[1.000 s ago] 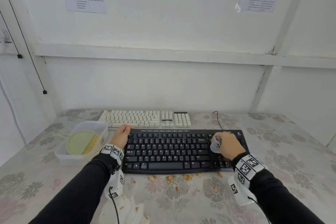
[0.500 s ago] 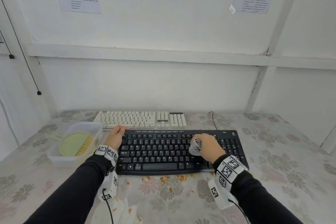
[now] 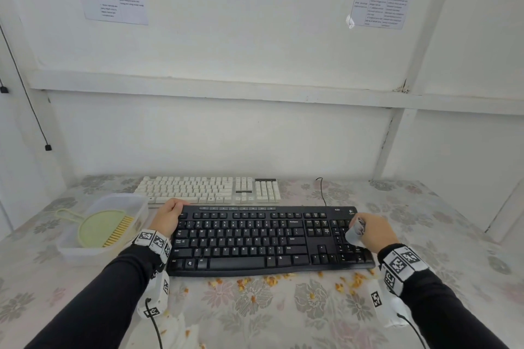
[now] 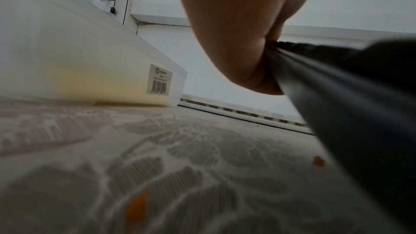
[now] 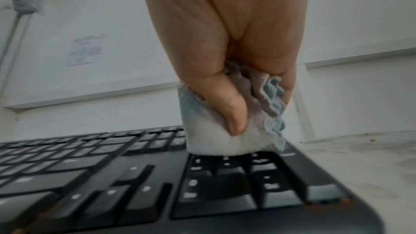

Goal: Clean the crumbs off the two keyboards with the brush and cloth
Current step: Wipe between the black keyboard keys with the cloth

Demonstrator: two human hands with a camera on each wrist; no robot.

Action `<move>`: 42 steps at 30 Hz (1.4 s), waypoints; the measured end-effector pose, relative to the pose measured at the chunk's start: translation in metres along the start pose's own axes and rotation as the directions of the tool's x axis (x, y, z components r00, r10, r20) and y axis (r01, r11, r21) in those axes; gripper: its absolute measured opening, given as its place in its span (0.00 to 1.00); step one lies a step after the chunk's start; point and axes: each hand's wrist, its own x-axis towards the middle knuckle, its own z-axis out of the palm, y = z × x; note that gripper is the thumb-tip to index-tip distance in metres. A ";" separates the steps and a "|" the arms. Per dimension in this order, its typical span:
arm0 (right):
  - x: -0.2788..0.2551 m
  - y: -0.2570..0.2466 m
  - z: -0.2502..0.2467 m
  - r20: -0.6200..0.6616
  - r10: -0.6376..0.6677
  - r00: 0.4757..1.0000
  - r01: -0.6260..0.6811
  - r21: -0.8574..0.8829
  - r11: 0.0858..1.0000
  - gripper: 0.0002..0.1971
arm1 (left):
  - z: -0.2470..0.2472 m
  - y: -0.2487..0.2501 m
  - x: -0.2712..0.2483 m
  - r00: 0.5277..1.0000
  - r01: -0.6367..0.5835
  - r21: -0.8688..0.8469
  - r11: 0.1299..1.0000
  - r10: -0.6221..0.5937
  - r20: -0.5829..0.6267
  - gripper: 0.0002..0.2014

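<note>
Step in hand: wiping the black keyboard (image 3: 269, 238) with the cloth (image 3: 355, 232). The keyboard lies at the near centre of the tabletop (image 3: 439, 235); the right hand (image 3: 373, 231) holds the bunched cloth, fingers (image 5: 234, 109) clenched round it, pressed on the number pad at 3 o'clock. The left hand (image 3: 168, 215) grips the keyboard's far corner at 10 o'clock, steadying it. The white keyboard (image 3: 209, 190) sits just beyond at 12 o'clock. The brush (image 3: 103, 228) rests in a plastic tub (image 3: 71, 248) at 9 o'clock. Crumbs (image 3: 269, 280) line the near edge at 6 o'clock.

Next move, as judged: finish this end, then gather the crumbs.

Against half a second earlier, the cloth has travelled rightward from mid-keyboard to the number pad.
</note>
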 end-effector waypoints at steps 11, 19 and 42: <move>0.005 -0.007 0.001 -0.079 -0.011 0.997 0.013 0.024 1.000 0.15 | 0.000 0.002 -0.001 1.000 0.019 0.012 1.000 -0.019 -0.010 0.15; 0.014 0.004 0.004 0.005 0.061 0.998 -0.061 -0.004 0.998 0.20 | -0.002 -0.003 0.003 1.000 0.008 0.052 0.999 -0.007 -0.015 0.16; -0.046 -0.256 0.120 0.237 -0.627 0.742 0.602 0.178 0.779 0.17 | -0.001 0.003 -0.002 0.998 -0.052 0.065 0.997 0.050 0.030 0.14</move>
